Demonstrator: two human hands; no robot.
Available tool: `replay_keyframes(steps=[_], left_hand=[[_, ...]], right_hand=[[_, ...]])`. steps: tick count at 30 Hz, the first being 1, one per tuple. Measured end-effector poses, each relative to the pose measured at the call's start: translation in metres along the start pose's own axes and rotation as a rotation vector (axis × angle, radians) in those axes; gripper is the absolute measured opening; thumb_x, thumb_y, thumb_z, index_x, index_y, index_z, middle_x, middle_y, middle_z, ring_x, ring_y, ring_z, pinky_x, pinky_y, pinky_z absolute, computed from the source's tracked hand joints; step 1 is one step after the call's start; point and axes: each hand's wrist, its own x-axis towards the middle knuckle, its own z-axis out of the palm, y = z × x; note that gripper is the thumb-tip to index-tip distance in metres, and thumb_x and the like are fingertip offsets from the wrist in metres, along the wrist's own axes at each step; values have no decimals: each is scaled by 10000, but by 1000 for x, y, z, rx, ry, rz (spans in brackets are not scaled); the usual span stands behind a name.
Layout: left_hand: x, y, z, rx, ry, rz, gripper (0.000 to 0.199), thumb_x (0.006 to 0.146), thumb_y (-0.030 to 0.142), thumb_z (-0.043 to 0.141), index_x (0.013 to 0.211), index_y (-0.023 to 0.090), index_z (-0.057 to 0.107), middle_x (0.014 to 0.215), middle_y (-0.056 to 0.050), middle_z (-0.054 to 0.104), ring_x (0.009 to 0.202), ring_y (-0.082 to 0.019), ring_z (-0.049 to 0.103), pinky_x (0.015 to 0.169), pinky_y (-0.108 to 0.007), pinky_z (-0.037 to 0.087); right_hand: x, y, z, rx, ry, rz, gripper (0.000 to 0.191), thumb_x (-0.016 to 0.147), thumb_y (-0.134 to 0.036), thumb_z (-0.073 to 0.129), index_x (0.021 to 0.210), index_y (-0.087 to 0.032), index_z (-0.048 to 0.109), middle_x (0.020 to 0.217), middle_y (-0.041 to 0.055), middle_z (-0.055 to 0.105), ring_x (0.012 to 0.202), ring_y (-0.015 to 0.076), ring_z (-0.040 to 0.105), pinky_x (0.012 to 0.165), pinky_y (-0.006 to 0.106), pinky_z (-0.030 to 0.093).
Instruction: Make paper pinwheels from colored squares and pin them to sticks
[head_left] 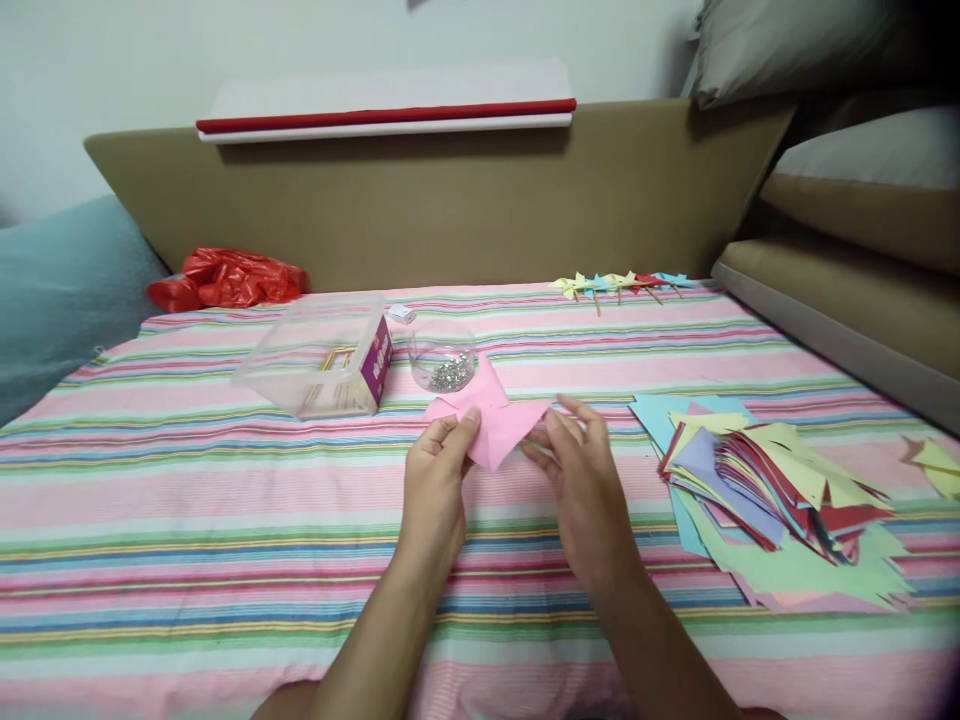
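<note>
A pink paper pinwheel (pixel 502 425) is held between the near and far edges of the striped cloth (pixel 225 540); it is pinched near its centre by the left hand (pixel 439 475); its right tip is met by the right hand (pixel 589 475), whose grip cannot be told.

L hand (pixel 436 470) & R hand (pixel 589 490) both bare, w/ slim, tapering fingers (pixel 585 412) and narrow, ungloved wrists (pixel 421 548) just behind them. Further back from the fingers, L forearm (pixel 381 635) & R forearm (pixel 660 640) are bare too, smooth & slender, getting thicker the farther they are from the fingers. Well behind the L fingers, at the btm edge, a rounded bit of leg (pixel 287 702) shows, too cut off to tell what's worn there
</note>
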Motion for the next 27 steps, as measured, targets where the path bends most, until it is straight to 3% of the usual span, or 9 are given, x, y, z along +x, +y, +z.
replay_keyframes(steps=[2,5,9,12,17,22,27], left_hand=[[4,4,-5,-18,33,34,265,691,331,879,755,150,696,723,30,665,664,-89,593,668,-192,473],[6,7,-8,-20,38,47,262,698,327,878,752,141,700,703,36,649,646,-75,571,641,-174,460],[3,6,-5,11,12,30,255,708,326,871,758,139,705,701,25,646,650,-86,567,650,-189,467],[0,4,-2,70,9,33,262,705,341,870,734,149,694,671,32,626,632,-89,550,637,-195,450],[0,2,-3,166,1,63,287,706,358,868,711,155,666,654,37,612,607,-84,515,622,-199,416],[-1,-1,-4,241,-85,98,314,757,393,826,700,157,628,606,47,558,575,-81,452,573,-206,356],[-2,-4,-4,277,-141,122,299,784,392,808,716,147,651,659,21,608,612,-92,489,603,-214,381]], right_hand=[[2,1,-6,-207,-23,-211,531,877,-367,657,1354,-311,430,1350,96,577,1056,217,669,941,433,545],[2,2,-12,-587,-148,-507,393,872,-273,658,1256,-311,579,1448,105,472,1220,266,579,997,483,504],[-2,1,-10,-802,-164,-660,135,856,-266,700,989,-271,724,1475,105,429,1334,321,477,1057,544,436],[-3,-1,-9,-811,-159,-679,62,882,-288,684,896,-266,740,1423,110,476,1377,330,437,1042,534,442],[0,-5,-10,-716,-130,-582,113,908,-349,661,860,-273,729,1292,97,591,1339,307,491,1076,541,410],[1,-5,-10,-666,-60,-505,135,890,-354,668,840,-241,723,1258,114,612,1277,294,539,1096,526,389],[1,-5,-10,-629,-2,-463,118,859,-347,697,819,-240,725,1195,104,631,1239,285,565,1071,489,419]])
